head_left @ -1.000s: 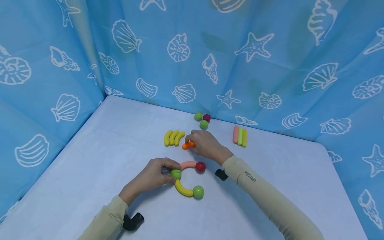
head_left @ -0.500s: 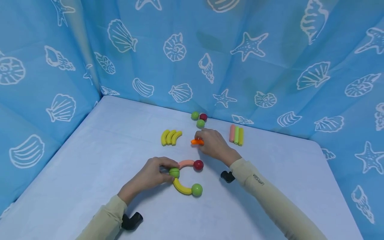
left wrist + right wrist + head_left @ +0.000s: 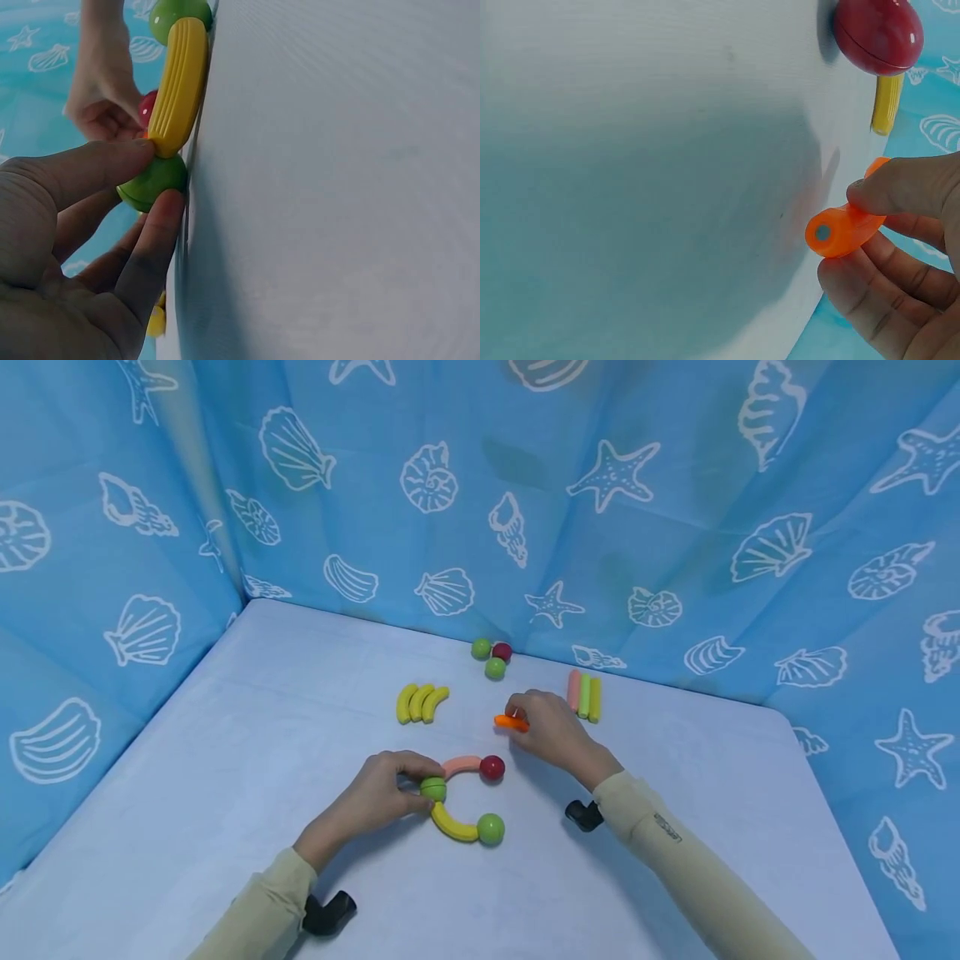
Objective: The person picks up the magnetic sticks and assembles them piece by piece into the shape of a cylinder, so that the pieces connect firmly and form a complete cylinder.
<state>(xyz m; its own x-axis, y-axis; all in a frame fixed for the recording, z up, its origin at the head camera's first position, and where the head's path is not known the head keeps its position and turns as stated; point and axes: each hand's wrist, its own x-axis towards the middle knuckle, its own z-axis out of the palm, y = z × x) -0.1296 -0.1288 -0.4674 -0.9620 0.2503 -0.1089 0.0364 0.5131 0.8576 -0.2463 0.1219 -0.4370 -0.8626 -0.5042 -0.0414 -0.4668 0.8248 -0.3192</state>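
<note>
On the white tabletop lies a C-shaped chain: a red ball (image 3: 492, 767), a pink curved rod (image 3: 461, 764), a green ball (image 3: 433, 789), a yellow curved rod (image 3: 454, 827) and another green ball (image 3: 491, 829). My left hand (image 3: 375, 797) grips the chain's left green ball between thumb and fingers; in the left wrist view the thumb tip also touches the end of the yellow rod. Beyond the chain, my right hand (image 3: 553, 731) pinches an orange curved rod (image 3: 844, 229), held above the table. A grey round spot shows at its end in the right wrist view.
Yellow curved rods (image 3: 422, 703) lie side by side behind the chain. Two green balls and a dark red ball (image 3: 502, 652) sit near the back edge. Straight pink, green and yellow sticks (image 3: 584, 696) lie behind my right hand. Blue shell-patterned curtains (image 3: 375, 485) border the table.
My right hand has moved to the right, away from the yellow curved rods, carrying the orange curved rod. My left hand keeps its grip on the green ball. The head view has shifted slightly.
</note>
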